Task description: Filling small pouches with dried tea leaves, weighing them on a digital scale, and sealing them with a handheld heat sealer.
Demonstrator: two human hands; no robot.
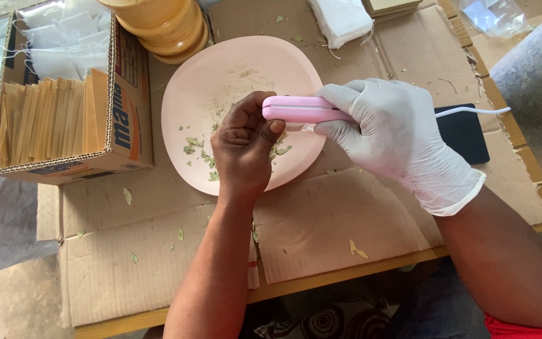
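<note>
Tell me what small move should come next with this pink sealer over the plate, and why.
Probably press the pink handheld sealer shut with the gloved right hand. Its tip already sits against the bare left hand, whose fingers are curled as if pinching something, hidden from view, above the round pink plate scattered with dried leaf bits.

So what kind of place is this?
Probably a small home workshop for packing herbal tea by hand. A pink plate holds dried leaf bits, a cardboard box holds paper envelopes, and the gloved right hand squeezes a pink sealer.
</note>
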